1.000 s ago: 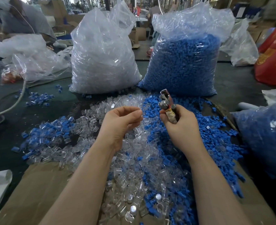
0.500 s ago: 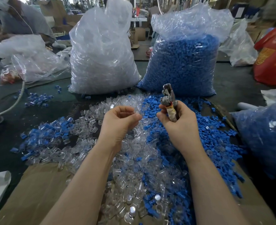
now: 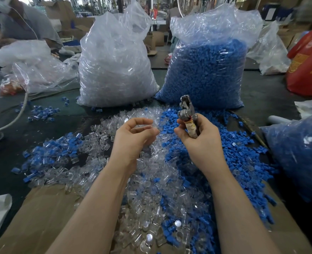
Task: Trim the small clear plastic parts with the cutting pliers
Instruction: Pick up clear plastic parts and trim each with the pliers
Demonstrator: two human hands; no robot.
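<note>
- The right hand (image 3: 201,142) has its fingers curled round the tape-wrapped handles of a pair of worn metal cutting pliers (image 3: 188,114), held upright with the head pointing up and slightly left; the jaws look closed or nearly so
- The left hand (image 3: 133,138) is raised just beside the right one, apart from it, with the fingers curled in toward the thumb; something clear seems to sit between the fingertips (image 3: 151,125), but I cannot tell for sure that a part is pinched there
- Under both hands lies a loose heap of small clear plastic parts (image 3: 142,189), short tube-like pieces, spread over the dark green table (image 3: 261,96) and partly over a flat sheet of brown cardboard (image 3: 41,208)
- Small blue plastic caps (image 3: 234,153) are mixed into the heap, thickest on the right side and in a patch to the left
- Behind the heap stand two tall transparent plastic sacks side by side: the sack of clear parts (image 3: 114,66) on the left, the sack of blue pieces (image 3: 206,70) on the right
- A third bag of blue pieces (image 3: 298,153) sits at the right edge, and a red bag with yellow print (image 3: 309,66) is behind it
- A pale hose (image 3: 15,116) curves across the far left of the table
</note>
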